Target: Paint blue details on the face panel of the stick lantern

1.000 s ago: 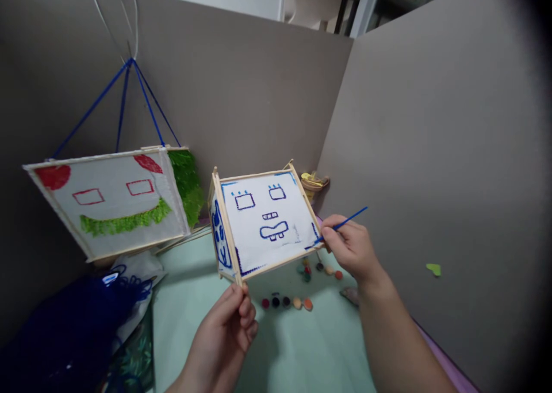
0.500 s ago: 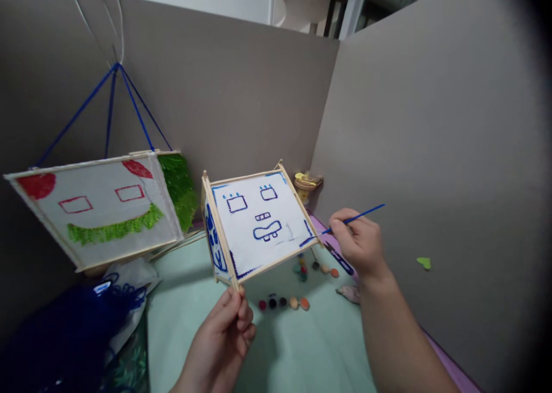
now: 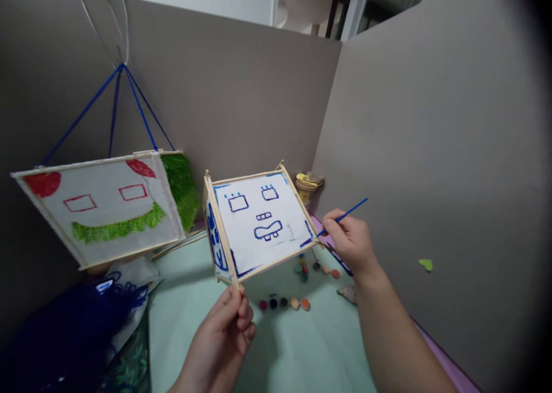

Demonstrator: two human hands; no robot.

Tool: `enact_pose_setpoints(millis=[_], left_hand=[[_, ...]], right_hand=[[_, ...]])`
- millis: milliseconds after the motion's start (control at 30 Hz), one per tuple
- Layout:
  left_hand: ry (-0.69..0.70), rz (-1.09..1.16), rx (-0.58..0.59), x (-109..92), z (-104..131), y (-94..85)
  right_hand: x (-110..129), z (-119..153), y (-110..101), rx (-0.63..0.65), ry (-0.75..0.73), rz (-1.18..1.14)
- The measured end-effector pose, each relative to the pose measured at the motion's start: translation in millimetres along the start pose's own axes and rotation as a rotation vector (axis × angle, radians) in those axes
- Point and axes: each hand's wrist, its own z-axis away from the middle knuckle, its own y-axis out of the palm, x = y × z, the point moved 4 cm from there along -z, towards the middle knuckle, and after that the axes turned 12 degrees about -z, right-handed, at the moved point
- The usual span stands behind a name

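Blue brush [image 3: 357,206] at the lower right corner of a stick-framed box [image 3: 248,246]
Left hand [image 3: 227,324] pinches the box's bottom corner, holding it above the worktop [image 3: 185,301]; right hand [image 3: 351,244] is closed around the brush. A steady box and light strokes beside the stick should keep the edge neat. Below, 5 small pots [image 3: 273,304] run dark red to orange; whether paint or lids show, I cannot tell.

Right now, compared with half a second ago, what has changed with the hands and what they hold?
The right hand with the blue paintbrush has moved left, closer to the wooden-framed box, and the brush slants a little more steeply. Nothing was picked up or let go: the left hand still pinches a lower corner of the box, and the paint pots lie as they were.
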Motion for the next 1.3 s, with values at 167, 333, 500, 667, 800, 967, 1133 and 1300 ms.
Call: enact_pose_setpoints(millis=[167, 333, 500, 667, 800, 967, 1133, 1300], left_hand=[[-0.027, 0.014, 0.005, 1, -2, 0.1], [-0.035, 0.010, 0.005, 1, -1, 1.1], [-0.030, 0.004, 0.004, 1, 2, 1.9], [-0.043, -0.004, 0.018, 2, 0, 0.2], [-0.033, -0.002, 0.026, 0, -3, -1.2], [0.039, 0.000, -0.002, -6, -4, -3.0], [0.163, -0.006, -0.043, -10, -2, -2.9], [0.268, -0.029, -0.061, -15, 0, 8.0]], right_hand=[[13, -2, -1, 0.007, -0.168, 0.130], [19, -1, -3, 0.004, -0.295, 0.230], [14, 2, -6, -0.047, -0.240, 0.171], [7, 2, -3, -0.026, -0.069, 0.027], [5, 0, -3, -0.032, -0.034, -0.007], [-5, 1, -31, -0.626, 0.035, -0.449], [-9, 0, -44, -0.836, 0.029, -0.469], [1, -7, -31, -0.415, 0.019, -0.263]])
